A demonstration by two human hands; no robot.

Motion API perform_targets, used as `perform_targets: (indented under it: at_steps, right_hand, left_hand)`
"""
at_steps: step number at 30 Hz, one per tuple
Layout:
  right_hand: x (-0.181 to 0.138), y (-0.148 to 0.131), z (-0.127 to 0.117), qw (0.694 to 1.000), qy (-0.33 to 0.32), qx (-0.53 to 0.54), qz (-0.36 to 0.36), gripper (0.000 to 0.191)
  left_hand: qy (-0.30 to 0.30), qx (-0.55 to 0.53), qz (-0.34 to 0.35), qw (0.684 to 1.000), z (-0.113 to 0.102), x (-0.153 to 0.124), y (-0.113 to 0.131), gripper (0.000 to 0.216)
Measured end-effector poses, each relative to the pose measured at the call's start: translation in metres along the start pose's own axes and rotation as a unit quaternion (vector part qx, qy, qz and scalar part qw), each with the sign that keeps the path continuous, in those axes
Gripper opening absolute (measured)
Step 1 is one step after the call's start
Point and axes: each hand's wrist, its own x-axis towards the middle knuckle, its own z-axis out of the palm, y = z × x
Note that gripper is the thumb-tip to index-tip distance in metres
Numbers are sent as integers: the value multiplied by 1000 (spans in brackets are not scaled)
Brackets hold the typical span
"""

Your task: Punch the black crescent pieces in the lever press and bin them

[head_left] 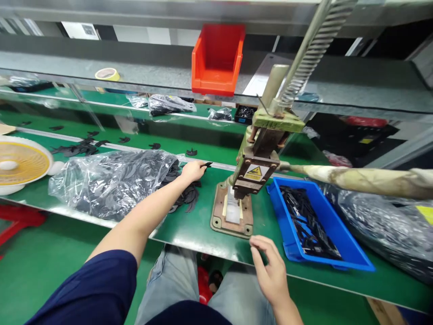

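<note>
My left hand (193, 172) reaches out over the green bench, its fingers closed on a small black plastic part (207, 164). Below that hand, loose black parts (190, 198) spill from the mouth of a clear plastic bag (111, 180) full of them. My right hand (270, 268) rests near the bench's front edge, by the front corner of the press base. Its fingers are slightly bent and apart, with nothing in them. Between the hands and farther back stands a hand press (250, 174) with a warning label. A metal fixture (233, 207) sits on its base.
The press's wrapped lever (358, 178) sticks out to the right, above a blue bin (338, 234) of black parts and another plastic bag (389, 221). A fan (23, 162) stands far left. Black parts lie along the green strip behind. An orange bin (216, 83) sits on the shelf.
</note>
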Motion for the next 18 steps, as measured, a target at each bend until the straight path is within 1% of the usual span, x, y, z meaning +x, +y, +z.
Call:
perform_targets:
  at_steps: [3, 5, 7, 9, 11, 12, 14, 15, 16, 18]
  right_hand:
    - [-4, -3, -10, 1000, 3, -24, -6, 21]
    - [-4, -2, -23, 998, 12, -53, -6, 22]
    - [-2, 1, -41, 996, 24, -87, -7, 21]
    - [5, 7, -65, 992, 40, -117, -7, 19]
    - [19, 18, -92, 987, 60, -147, 1, 20]
    - [27, 25, -106, 984, 70, -162, 13, 24]
    - [49, 47, -134, 976, 77, -195, 50, 35]
    - [62, 61, -146, 973, 61, -210, 76, 41]
    - [75, 77, -157, 970, 30, -221, 95, 49]
    - [100, 114, -169, 966, -64, -230, 101, 61]
  left_hand:
    - [7, -8, 10, 1000, 13, 55, 36, 37]
    - [8, -29, 36, 999, 25, 80, 61, 41]
    - [-1, -48, 60, 997, 37, 92, 79, 48]
    - [-10, -64, 79, 995, 48, 91, 86, 49]
    - [-17, -72, 92, 993, 56, 77, 82, 44]
    - [-18, -75, 98, 992, 58, 65, 77, 41]
    - [-10, -84, 117, 989, 59, 31, 62, 38]
    - [-1, -92, 132, 987, 57, 10, 53, 36]
    - [13, -100, 151, 983, 56, -14, 44, 34]
    - [39, -113, 190, 974, 52, -67, 26, 31]
